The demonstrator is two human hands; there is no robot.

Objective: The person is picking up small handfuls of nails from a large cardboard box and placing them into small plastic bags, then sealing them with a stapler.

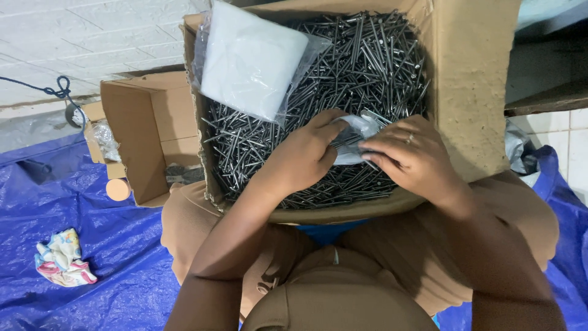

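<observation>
**A:** What is closest to the camera?

**B:** The person's lap, in tan clothing, seated on a blue tarp. A large box rests against the knees, filled with long steel nails.

**A:** And the hands?

**B:** Both are inside the box, over the nails near its front edge. The left hand has its fingers curled and pressed together, pinching one side of a small clear bag. The right hand, a ring on one finger, has its fingers bent and slightly spread, gripping the bag's other side. Some nails seem to be in the bag already.

**A:** How would this be handled well?

**B:** In my judgement, keep the bag's mouth held open and low over the pile, so nails slide in lengthwise, points away from the fingers. Thin plastic tears easily, so support it from below.

**A:** What lies farther off?

**B:** At the box's back left corner, a stack of clear bags leans on the nails. Left of it stands a smaller open box. A crumpled patterned cloth lies on the tarp, well apart.
</observation>
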